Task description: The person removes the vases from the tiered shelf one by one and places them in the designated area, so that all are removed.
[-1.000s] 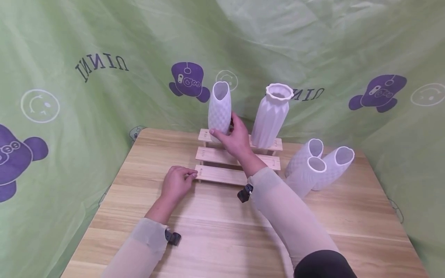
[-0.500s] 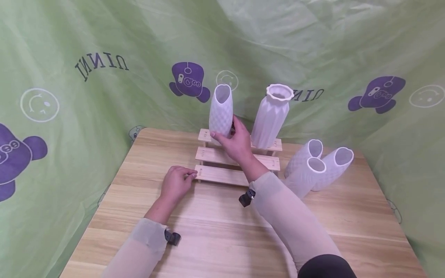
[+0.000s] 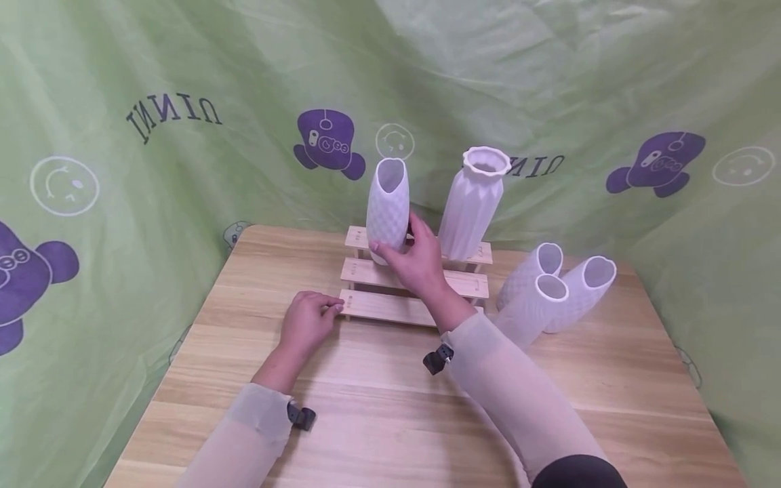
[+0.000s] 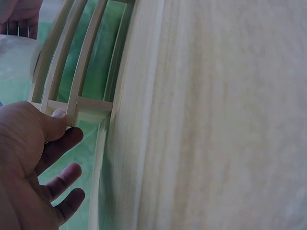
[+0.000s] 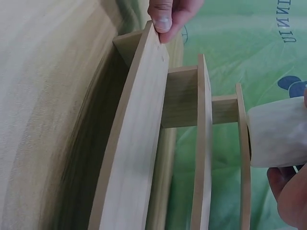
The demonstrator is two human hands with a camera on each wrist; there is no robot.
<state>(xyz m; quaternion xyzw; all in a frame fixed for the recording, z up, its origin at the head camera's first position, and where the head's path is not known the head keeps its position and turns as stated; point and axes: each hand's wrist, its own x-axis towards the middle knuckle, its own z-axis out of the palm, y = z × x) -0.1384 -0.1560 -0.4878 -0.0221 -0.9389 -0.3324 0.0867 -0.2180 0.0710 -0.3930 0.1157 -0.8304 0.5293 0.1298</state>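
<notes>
A white dimpled vase (image 3: 388, 207) with a slanted mouth stands upright in my right hand (image 3: 419, 259), thumb in front and fingers round its far side. In the right wrist view the vase's base (image 5: 278, 134) is right at the top board of a wooden three-step stand (image 3: 390, 308). Thumb and forefinger of my left hand (image 3: 310, 317) pinch the left end of the stand's lowest board; the left wrist view shows the other fingers spread loosely below. A white fluted vase (image 3: 472, 210) with a scalloped rim stands on the top step's right end.
Several more white vases stand close together on the table right of the stand, among them a front one (image 3: 531, 312) and a right-hand one (image 3: 579, 295). A green printed curtain (image 3: 256, 169) hangs behind and beside the wooden table (image 3: 390, 400).
The dimpled vase and my right hand have come down and slightly toward me, from over the top step's back to its front edge. My left hand keeps its pinch on the stand.
</notes>
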